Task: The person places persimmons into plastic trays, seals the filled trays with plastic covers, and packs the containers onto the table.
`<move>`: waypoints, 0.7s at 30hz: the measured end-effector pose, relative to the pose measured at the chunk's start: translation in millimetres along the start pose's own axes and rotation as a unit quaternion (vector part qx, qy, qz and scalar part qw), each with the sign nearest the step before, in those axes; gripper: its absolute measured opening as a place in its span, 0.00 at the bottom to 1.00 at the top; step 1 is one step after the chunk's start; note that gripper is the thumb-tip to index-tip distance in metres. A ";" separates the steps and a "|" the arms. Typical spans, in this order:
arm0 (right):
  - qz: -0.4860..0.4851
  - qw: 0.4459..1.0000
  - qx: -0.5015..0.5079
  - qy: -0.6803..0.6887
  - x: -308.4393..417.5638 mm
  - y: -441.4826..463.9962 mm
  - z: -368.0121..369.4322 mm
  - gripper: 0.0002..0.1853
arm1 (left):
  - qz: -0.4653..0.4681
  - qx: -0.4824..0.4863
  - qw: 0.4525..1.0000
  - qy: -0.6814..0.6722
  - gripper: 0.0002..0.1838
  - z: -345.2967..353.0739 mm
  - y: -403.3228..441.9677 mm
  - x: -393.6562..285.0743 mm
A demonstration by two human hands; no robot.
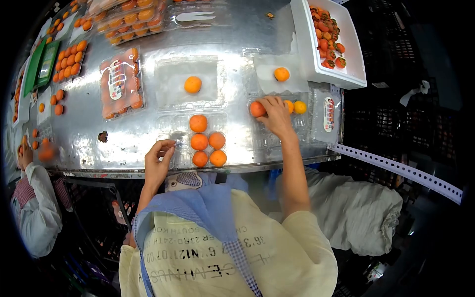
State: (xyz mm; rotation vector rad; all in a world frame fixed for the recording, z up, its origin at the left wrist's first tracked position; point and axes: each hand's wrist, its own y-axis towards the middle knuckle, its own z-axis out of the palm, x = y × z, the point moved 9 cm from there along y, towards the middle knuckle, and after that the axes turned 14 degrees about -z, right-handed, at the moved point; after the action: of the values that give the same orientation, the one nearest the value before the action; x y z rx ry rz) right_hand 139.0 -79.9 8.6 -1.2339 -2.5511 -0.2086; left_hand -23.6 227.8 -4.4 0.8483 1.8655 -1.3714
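Observation:
My right hand [275, 115] reaches over a clear plastic tray [257, 137] at the table's right, its fingers around an orange fruit [257, 109] at the tray's left end. Two yellower fruits [300, 107] lie just right of that hand. My left hand [159, 156] is at the table's front edge, fingers curled and apart, nothing between them. It rests near the left side of another clear tray [180, 141], which holds several orange fruits [199, 141]. Behind each tray, one fruit sits on a lid with a pale sheet, the left one [192, 84] and the right one [281, 74].
A white foam box [358, 64] of small fruits stands back right. A closed labelled pack [118, 84] lies left, with stacked packs [129, 22] behind. A green tray [48, 62] is farther left. Another person's sleeve [42, 198] shows at far left; a perforated metal bar [396, 171] juts right.

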 end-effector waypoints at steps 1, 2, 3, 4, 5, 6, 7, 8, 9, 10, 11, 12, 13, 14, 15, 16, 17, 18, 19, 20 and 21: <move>0.005 1.000 0.002 0.005 0.0 -0.7 0.6 0.29 | 0.001 -0.001 1.000 0.004 0.09 -0.1 -0.1 0.0; -0.001 1.000 -0.020 -0.001 4.0 -1.5 -4.0 0.28 | 0.002 -0.003 1.000 0.009 0.09 -0.7 -0.7 0.6; -0.007 0.999 -0.041 -0.007 10.6 -2.7 -11.2 0.28 | 0.000 -0.005 1.000 0.010 0.09 -1.3 -1.1 1.4; -0.013 0.998 -0.063 -0.013 18.2 -3.9 -18.2 0.27 | -0.001 -0.007 1.000 0.011 0.09 -1.6 -1.3 2.1; -0.040 0.997 -0.071 0.015 31.5 -2.4 -21.4 0.26 | -0.002 -0.009 1.000 0.012 0.09 -1.8 -1.4 2.5; -0.066 0.994 -0.078 0.043 47.6 -0.4 -24.2 0.26 | -0.003 -0.010 1.000 0.012 0.09 -1.6 -1.6 2.8; -0.091 0.990 -0.087 0.070 63.2 -0.3 -23.4 0.25 | -0.003 -0.010 1.000 0.013 0.09 -1.0 -1.6 2.6; -0.100 0.989 -0.063 0.087 77.6 -2.5 -9.4 0.25 | -0.003 -0.009 1.000 0.013 0.09 -0.6 -1.4 2.3; -0.109 0.988 -0.041 0.103 94.1 -4.4 5.6 0.24 | 0.000 -0.005 1.000 0.011 0.09 0.4 -1.0 2.6; -0.102 0.988 -0.009 0.118 108.5 -4.4 18.8 0.24 | 0.006 -0.003 1.000 0.013 0.09 1.4 -1.3 1.2; -0.102 0.989 -0.005 0.106 122.3 -4.3 24.6 0.24 | 0.012 0.000 1.000 0.015 0.09 2.5 -1.8 -0.4; -0.101 0.990 0.000 0.094 131.2 -3.7 28.6 0.23 | 0.018 0.002 1.000 0.017 0.09 3.4 -2.3 -1.7; -0.100 0.990 -0.002 0.101 133.1 -3.2 32.2 0.23 | 0.021 0.002 1.000 0.019 0.09 3.5 -2.8 -2.0; -0.099 0.989 -0.003 0.109 133.7 -3.9 37.9 0.23 | 0.023 0.002 1.000 0.021 0.09 3.1 -3.6 -2.0; -0.098 0.988 -0.004 0.117 134.2 -4.6 42.4 0.23 | 0.025 0.002 0.999 0.023 0.09 2.6 -4.4 -1.9; -0.095 0.987 -0.004 0.133 133.4 -5.0 44.9 0.23 | 0.024 0.001 0.999 0.025 0.09 2.0 -4.9 -1.7; -0.093 0.985 -0.003 0.148 130.8 -5.3 46.0 0.23 | 0.025 0.001 0.999 0.026 0.09 1.5 -5.0 -2.0; -0.090 0.982 -0.003 0.163 128.7 -6.0 45.5 0.23 | 0.025 0.001 0.999 0.027 0.09 0.9 -5.7 -1.5; -0.054 0.975 -0.001 0.216 122.2 -8.4 45.7 0.23 | 0.022 0.001 0.999 0.027 0.09 0.0 -6.4 -0.1; -0.018 0.963 0.001 0.268 116.4 -10.8 43.7 0.23 | 0.020 0.000 0.999 0.026 0.09 -0.9 -6.2 0.6; 0.017 0.948 0.003 0.317 108.4 -13.2 42.5 0.24 | 0.018 -0.001 1.000 0.024 0.09 -1.6 -5.5 1.0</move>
State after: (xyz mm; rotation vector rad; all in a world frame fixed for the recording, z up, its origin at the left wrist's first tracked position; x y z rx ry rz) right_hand 56.4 3.1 3.9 -0.9973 -1.9677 -0.4990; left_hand -28.7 228.2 -1.9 0.9184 1.8776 -1.3382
